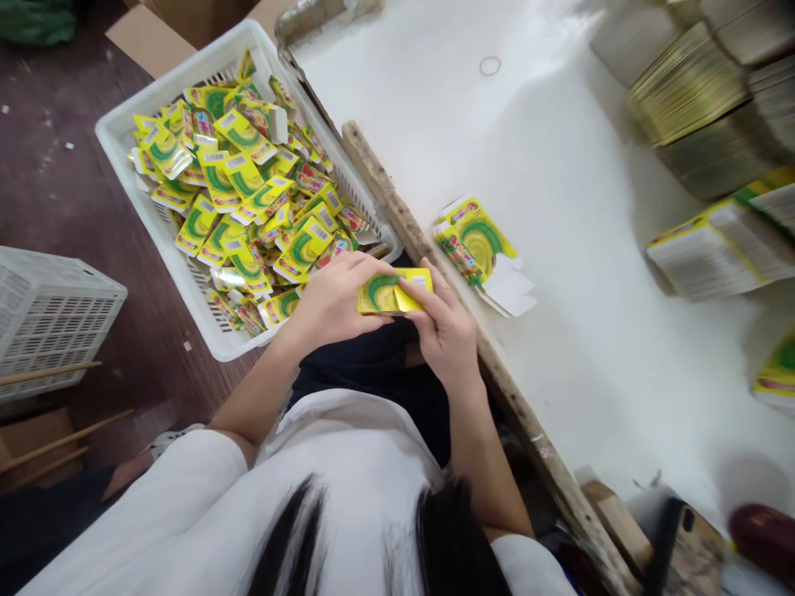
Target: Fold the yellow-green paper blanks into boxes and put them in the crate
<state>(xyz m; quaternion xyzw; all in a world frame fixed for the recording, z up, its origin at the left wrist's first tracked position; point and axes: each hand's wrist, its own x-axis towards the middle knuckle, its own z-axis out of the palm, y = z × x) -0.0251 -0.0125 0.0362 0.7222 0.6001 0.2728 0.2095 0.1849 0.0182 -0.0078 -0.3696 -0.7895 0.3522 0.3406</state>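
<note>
Between my two hands is a small yellow and green cardboard box [380, 293], held above my lap. My left hand [332, 302] grips its left end, fingers along the far side. At the other end my right hand [448, 327] is closed on the box, its thumb and fingers at a yellow flap with a barcode. On the table just right of my right hand lie a few unfolded flat cartons [481, 240] of the same print, their white flaps toward me. A white plastic basket [217, 348] left of the table holds a heap of finished-looking boxes [248, 190].
The white table [559, 356] has a worn wooden edge [397, 207]. Bundled carton stacks [689, 91] and loose cartons [726, 240] lie to the right. A rubber band [490, 65] is at the back, a phone [683, 546] near front right. Another crate [55, 314] stands on the floor.
</note>
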